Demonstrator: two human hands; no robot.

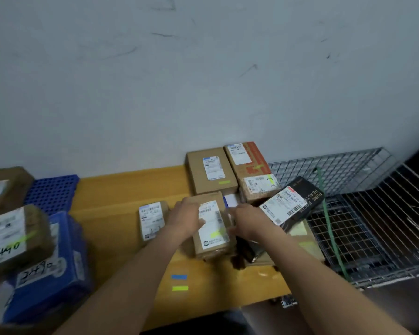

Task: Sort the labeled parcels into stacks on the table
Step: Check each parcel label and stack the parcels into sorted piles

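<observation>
- Spanning the middle of the view, a yellow surface [121,197] runs along a pale wall.
- Against the surface's right edge stands a wire cage [363,238].
- Past the left edge lies a blue parcel [58,274], and a brown parcel [15,238] with "2490" handwritten on its label rests on top of it.
- At the far edge, toward the right corner, a plain cardboard box [211,170] and an orange-printed box [249,163] sit side by side, touching.
- A black box [298,204] lies tilted over the right edge, label up.
- The labeled parcel [213,228] rests near the surface's middle, just in front of the plain box.
- The left hand [188,216] rests on this parcel, fingers laid flat across its label.
- The right hand [246,218] touches the parcel's right side; blur hides whether its fingers curl.
- A small parcel [153,220] lies just left of the left hand.
- Near the front edge are a blue tape strip [179,277] and a yellow-green strip [180,288].
</observation>
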